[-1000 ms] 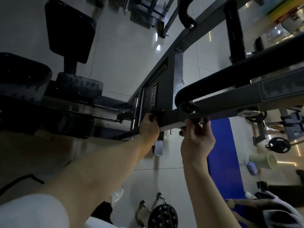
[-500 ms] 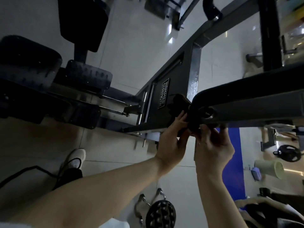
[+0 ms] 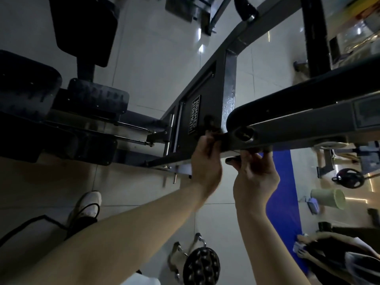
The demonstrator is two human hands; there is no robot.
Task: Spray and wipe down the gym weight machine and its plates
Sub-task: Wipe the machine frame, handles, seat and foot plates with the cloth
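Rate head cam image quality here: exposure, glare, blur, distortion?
Head view: underexposed, seat pads and machine frame nearly black. Head view: lamp glare on the floor tiles and the silver strut. Head view: wide-angle bending, right edge soft. Left hand and right hand fairly sharp, grip lost in shadow.

Weight machine (image 3: 207, 95): dark steel frame, seen from above, dim light.
Main beam runs diagonally from upper right down to centre. White-lettered label plate (image 3: 194, 114) on its side, and a cross-piece (image 3: 230, 93) with glossy speckles just beside it. Rounded lever arm (image 3: 298, 112) reaches right from a round pivot cap (image 3: 244, 133). Black pads (image 3: 26, 89) at left. Black weight plate (image 3: 349, 177) far right, well apart from the frame.
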